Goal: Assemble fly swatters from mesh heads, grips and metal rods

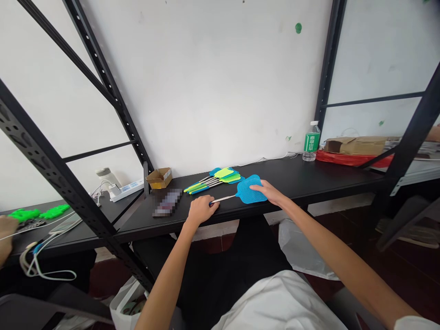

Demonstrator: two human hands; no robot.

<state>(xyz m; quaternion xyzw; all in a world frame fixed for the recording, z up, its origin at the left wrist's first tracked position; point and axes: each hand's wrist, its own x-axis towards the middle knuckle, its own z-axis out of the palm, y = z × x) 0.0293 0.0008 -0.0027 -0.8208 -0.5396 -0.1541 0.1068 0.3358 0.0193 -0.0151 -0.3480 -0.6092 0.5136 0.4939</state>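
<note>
The person's left hand [202, 210] is curled closed over the thin metal handle [224, 198] of a blue plastic mesh fly swatter [250, 190], with the handle's blue end showing just beyond the fingers. The person's right hand [270, 192] is held nearly flat, its fingers [257, 187] extended and laid on the right edge of the swatter's mesh head, and no grip is shown. The swatter is lying flat on a black shelf board [292, 176], close to its near edge. Just beyond it, a group of similar fly swatters [213, 181] with yellow-green and blue heads is laid side by side, their slim handles pointing left. Farther left, a small open cardboard box [159, 178] is set against a white wall [206, 82], and a pixel-blurred flat object [167, 202] lies nearer the shelf edge, its kind hidden. To the far right, a clear plastic water bottle with a green label [311, 142] stands upright beside a brown cardboard box [355, 145] resting on red plastic [350, 159]. Beyond a black perforated steel upright [51, 158], a white power strip [127, 190] and bright green pieces [34, 213] are placed on the left shelf, where another person's hand [7, 238] is seen at the frame edge.
</note>
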